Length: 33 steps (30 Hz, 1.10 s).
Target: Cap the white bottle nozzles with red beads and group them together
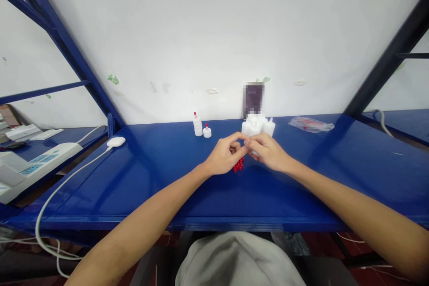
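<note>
Over the middle of the blue table, my left hand (227, 154) and my right hand (268, 151) meet at the fingertips. Both are closed in a pinch; whatever they hold is mostly hidden by the fingers. Small red caps (238, 165) lie in a pile just below my left hand. Behind the hands stands a cluster of white bottles (256, 126), partly covered by my fingers. To the left, a taller white bottle with a red tip (197, 125) and a shorter one with a red tip (207, 132) stand upright side by side.
A dark, pixelated phone-like object (254, 98) leans on the wall behind the bottles. At the right lies a clear plastic bag with red pieces (311, 124). A white device (115, 142) with a cable rests on the blue table (161, 178) at left, near a power strip (42, 165).
</note>
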Motion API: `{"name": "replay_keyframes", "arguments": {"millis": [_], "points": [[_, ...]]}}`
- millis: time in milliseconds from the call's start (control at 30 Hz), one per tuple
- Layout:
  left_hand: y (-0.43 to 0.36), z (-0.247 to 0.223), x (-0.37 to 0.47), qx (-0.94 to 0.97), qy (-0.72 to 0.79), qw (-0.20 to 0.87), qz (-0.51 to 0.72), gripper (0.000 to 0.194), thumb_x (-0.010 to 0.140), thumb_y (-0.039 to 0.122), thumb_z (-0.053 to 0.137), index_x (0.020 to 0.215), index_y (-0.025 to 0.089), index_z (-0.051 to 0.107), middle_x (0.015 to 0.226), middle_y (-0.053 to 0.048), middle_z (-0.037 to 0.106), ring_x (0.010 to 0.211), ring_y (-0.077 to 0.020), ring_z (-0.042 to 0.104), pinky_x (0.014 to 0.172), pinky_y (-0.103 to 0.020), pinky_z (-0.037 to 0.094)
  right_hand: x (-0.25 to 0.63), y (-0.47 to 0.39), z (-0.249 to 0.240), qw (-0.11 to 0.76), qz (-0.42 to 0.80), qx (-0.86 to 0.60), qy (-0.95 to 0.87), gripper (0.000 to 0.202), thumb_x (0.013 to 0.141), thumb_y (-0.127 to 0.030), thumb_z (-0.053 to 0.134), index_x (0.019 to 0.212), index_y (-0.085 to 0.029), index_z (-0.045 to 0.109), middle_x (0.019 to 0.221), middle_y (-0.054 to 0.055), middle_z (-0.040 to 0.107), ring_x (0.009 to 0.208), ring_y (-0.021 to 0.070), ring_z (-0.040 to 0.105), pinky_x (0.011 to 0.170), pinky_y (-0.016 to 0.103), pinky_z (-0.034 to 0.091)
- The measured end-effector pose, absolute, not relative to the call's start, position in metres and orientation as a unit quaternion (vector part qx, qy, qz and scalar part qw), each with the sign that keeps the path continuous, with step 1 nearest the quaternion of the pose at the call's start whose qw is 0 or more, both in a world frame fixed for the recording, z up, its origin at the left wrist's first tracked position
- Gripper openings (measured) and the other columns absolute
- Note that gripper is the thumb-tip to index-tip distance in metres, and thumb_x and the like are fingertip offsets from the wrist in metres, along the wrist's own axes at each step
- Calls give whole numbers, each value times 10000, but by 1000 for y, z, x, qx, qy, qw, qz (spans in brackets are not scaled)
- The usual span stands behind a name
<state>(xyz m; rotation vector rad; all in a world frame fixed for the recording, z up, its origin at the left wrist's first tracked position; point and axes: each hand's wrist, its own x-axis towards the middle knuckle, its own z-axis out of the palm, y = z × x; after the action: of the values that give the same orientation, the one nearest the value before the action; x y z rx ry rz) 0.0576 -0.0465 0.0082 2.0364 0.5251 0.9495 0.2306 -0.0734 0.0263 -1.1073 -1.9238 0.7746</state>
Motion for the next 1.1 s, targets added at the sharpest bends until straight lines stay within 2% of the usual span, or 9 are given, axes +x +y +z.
{"name": "replay_keyframes", "arguments": {"millis": [200,300,367,467,600,733,867,967,1100], "points": [[-34,6,58,738,226,441,459,208,900,381,550,950,193,474,512,98,378,424,-50,301,447,-176,242,230,-70,21,425,292,-442,-734,307,923,-395,400,717,-195,508,509,-39,495,473,121,474,518,261,349],[-12,9,48,646,312,381,583,135,892,325,507,882,210,436,484,108,347,391,-55,270,422,-175,205,232,-67,22,435,286,-468,-714,231,885,-323,411,751,-192,546,489,-42,492,470,131,485,543,274,361],[3,11,34,624,378,308,611,101,880,298,504,886,214,449,484,104,362,399,-65,308,441,-180,234,234,-67,24,435,293,-472,-709,220,862,-306,419,753,-187,569,479,-37,501,480,138,497,562,281,370],[20,13,12,656,452,178,578,78,863,281,528,893,209,518,468,97,383,438,-80,390,520,-196,311,233,-68,27,421,299,-476,-712,236,847,-310,427,745,-183,597,456,-31,505,484,143,496,571,286,370],[30,10,-4,692,506,94,507,145,877,309,520,946,209,599,500,72,486,498,-104,480,582,-218,337,230,-70,28,409,291,-496,-709,244,829,-319,441,700,-183,599,457,-31,490,464,135,465,529,281,339],[34,9,-4,714,535,49,448,225,900,359,498,1006,224,643,574,38,576,571,-135,540,607,-234,345,232,-68,24,398,265,-506,-718,262,807,-290,416,597,-191,537,490,-25,451,478,128,437,521,283,304],[35,11,-2,723,555,24,411,248,911,376,488,1040,253,661,648,12,632,629,-159,582,618,-246,346,235,-65,23,393,264,-485,-735,295,822,-273,345,580,-194,496,601,7,482,588,151,474,599,306,342],[36,11,-1,721,573,14,390,258,916,386,483,1058,268,663,706,-3,663,673,-173,605,627,-250,350,236,-64,24,401,263,-469,-741,255,816,-242,333,620,-192,489,728,22,500,676,160,476,661,313,357],[36,11,0,721,587,11,368,272,916,394,484,1088,276,658,748,-13,678,724,-190,625,647,-255,367,233,-65,27,391,310,-465,-732,158,841,-256,391,808,-194,533,762,11,526,706,162,475,667,303,367]]}}
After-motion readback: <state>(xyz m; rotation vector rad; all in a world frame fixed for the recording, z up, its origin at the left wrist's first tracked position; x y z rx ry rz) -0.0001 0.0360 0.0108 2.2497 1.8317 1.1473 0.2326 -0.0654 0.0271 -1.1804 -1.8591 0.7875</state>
